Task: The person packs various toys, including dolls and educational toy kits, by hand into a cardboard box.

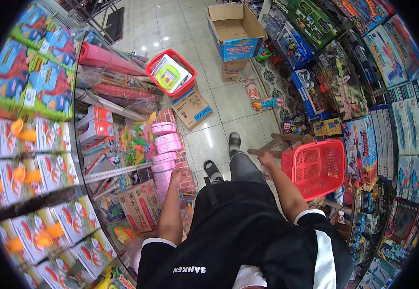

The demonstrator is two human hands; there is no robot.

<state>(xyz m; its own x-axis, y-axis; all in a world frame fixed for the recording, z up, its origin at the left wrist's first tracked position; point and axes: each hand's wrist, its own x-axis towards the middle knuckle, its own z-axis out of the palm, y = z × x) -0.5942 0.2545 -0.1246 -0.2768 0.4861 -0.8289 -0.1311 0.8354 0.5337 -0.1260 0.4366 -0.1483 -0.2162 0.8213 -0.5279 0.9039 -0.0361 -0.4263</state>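
My left hand hangs beside a column of pink cases on the left side of the aisle; its fingers are foreshortened from above and nothing shows in them. On the other side, my right hand is low, overlapping the end of a wooden stool or frame. Its fingers point down and are mostly hidden. Right of that hand, a red plastic basket rests tilted against the shelving, with nothing seen inside. Both my arms are lowered along my body.
A second red basket holding packaged goods sits on a cardboard box ahead. An open carton stands farther up the tiled floor. Small packaged toys lie nearby. Stacked toy boxes and packed shelves flank the aisle.
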